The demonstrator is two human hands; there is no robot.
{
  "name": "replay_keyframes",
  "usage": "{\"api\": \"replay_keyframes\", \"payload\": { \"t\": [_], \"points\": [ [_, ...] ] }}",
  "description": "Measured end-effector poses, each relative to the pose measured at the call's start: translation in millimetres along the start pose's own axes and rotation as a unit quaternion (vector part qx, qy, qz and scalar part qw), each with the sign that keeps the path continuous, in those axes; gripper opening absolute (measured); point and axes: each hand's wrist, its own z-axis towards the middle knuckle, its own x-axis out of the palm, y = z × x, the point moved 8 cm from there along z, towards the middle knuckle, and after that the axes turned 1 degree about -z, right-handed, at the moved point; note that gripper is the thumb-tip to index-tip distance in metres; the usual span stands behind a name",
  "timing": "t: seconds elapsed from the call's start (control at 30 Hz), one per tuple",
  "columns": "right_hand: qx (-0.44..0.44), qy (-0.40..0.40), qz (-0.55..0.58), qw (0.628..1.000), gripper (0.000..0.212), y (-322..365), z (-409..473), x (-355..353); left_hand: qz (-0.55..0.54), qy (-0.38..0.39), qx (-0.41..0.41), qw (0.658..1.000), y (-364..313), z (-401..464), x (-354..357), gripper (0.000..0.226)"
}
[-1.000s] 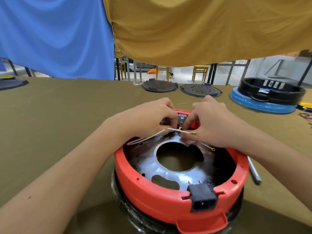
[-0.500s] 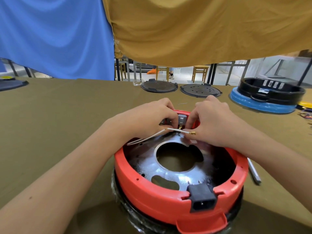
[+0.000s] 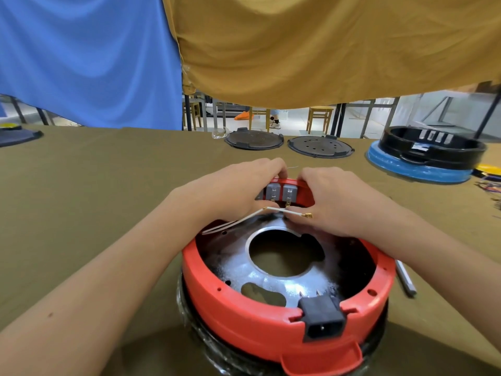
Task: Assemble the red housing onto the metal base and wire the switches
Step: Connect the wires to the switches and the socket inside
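Risk first: white wires (image 3: 238,222) cross loose in front of the grey switches (image 3: 280,191) at the far rim of the red housing (image 3: 260,318), and the brass spade terminal (image 3: 307,215) sticks out free over your right hand (image 3: 344,204). If you push that terminal at an angle it probably bends or misses the tab under the switches. The tabs are small and partly hidden by your fingers, so you could also land it on the wrong switch. Pulling the wires sideways might drag the other end out; where it ends is not visible. Pressing hard on the far rim could tip the housing, since it sits raised on the dark wrapped ring below, near the front edge of the surface (image 3: 81,202).

Housing is already seated around the metal base (image 3: 273,278), black power socket (image 3: 322,321) facing you; wiring looks barely begun.

Pose: both forearms come in from the near edge and meet at the far rim. Your left hand (image 3: 233,191) grasps the rim beside the switches, fingers curled over the top, thumb side near the wires. Your right hand clamps the rim from the other side, fingers curled over it, and the wire lies across its thumb side; whether you actually pinch the wire I cannot tell. A grey pen-like tool (image 3: 405,280) lies on the surface right of the housing, untouched.
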Motion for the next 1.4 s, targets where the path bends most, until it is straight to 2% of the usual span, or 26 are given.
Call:
{"api": "replay_keyframes", "payload": {
  "t": [0.4, 0.63, 0.8, 0.93, 1.07, 1.23, 1.4],
  "points": [
    [0.005, 0.014, -0.023, 1.0, 0.036, 0.8, 2.7, 0.2, 0.012, 0.004, 0.001, 1.0, -0.5, 3.3, 0.6, 0.039],
    [0.006, 0.022, 0.009, 1.0, 0.045, -2.4, -0.9, 2.3, -0.023, -0.01, -0.013, 1.0, 2.0, -2.5, -7.0, 0.047],
    [0.005, 0.022, 0.019, 1.0, 0.041, -4.2, -2.2, 2.7, -0.076, -0.004, -0.042, 0.996, 15.3, -15.1, -17.1, 0.049],
    [0.011, 0.024, 0.024, 0.999, 0.042, -5.2, -1.4, 2.3, -0.059, 0.016, -0.057, 0.997, 18.6, -19.8, -14.3, 0.043],
    [0.018, 0.032, 0.02, 0.999, 0.047, -5.3, 1.0, 3.5, -0.027, -0.012, -0.046, 0.998, 14.9, -15.8, -12.8, 0.04],
    [0.012, 0.018, -0.009, 1.0, 0.041, -2.8, 3.7, 2.5, 0.018, -0.024, -0.038, 0.999, 14.2, -10.1, -11.0, 0.038],
    [0.013, 0.011, -0.015, 1.0, 0.042, -2.6, 2.9, 0.4, -0.011, -0.029, -0.044, 0.999, 16.8, -12.9, -13.0, 0.039]
  ]
}}
